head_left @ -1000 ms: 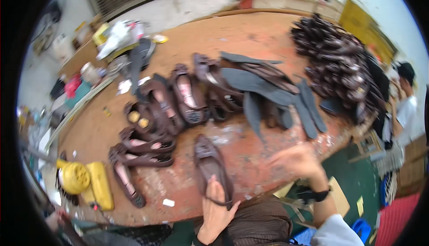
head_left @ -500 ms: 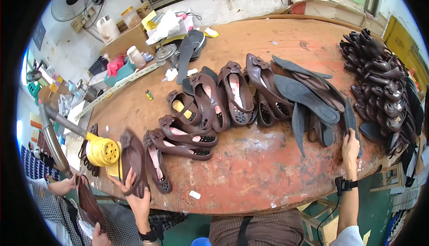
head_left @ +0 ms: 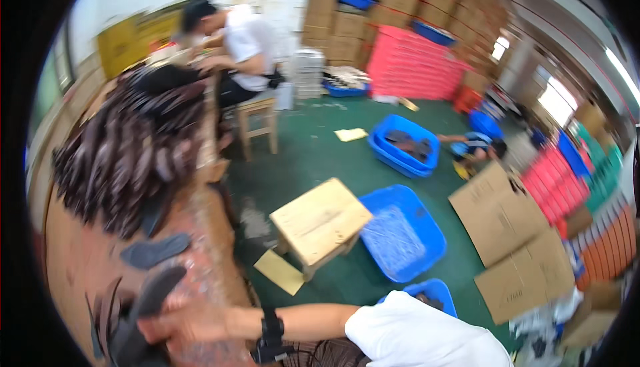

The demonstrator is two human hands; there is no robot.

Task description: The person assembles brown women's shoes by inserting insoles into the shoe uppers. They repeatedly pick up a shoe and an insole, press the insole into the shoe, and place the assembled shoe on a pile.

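Down at the lower left, the right hand [head_left: 179, 322] has its fingers bent in narrow, gripping a dark grey, shoe-sole-shaped insole [head_left: 159, 292] whose tip curves up and away from the wrist; motion blur hides just where each fingertip sits. The left hand is out of view, so I cannot tell its state. That insole is over the near end of the workbench with the scuffed, red-brown top [head_left: 75, 255], and a dark clutter, too smeared to sort, lies just beside it at the lower edge.

Just beyond the hand, a second flat grey insole [head_left: 155, 252] lies on the bench, and past that rises a big heap of glossy dark brown shoes [head_left: 127, 157]. A black wristband [head_left: 271, 332] circles the right wrist, with a white sleeve [head_left: 427, 330] behind it.

Beyond the bench edge, over the green floor [head_left: 313, 147], stands a pale wooden square-topped stool [head_left: 322, 217], right next to a blue plastic tub [head_left: 437, 246]. A pale yellow sheet [head_left: 279, 272] lies by the stool's foot. At the bench's far end, a co-worker in a white shirt and dark cap [head_left: 248, 37] sits bent over the worktop.
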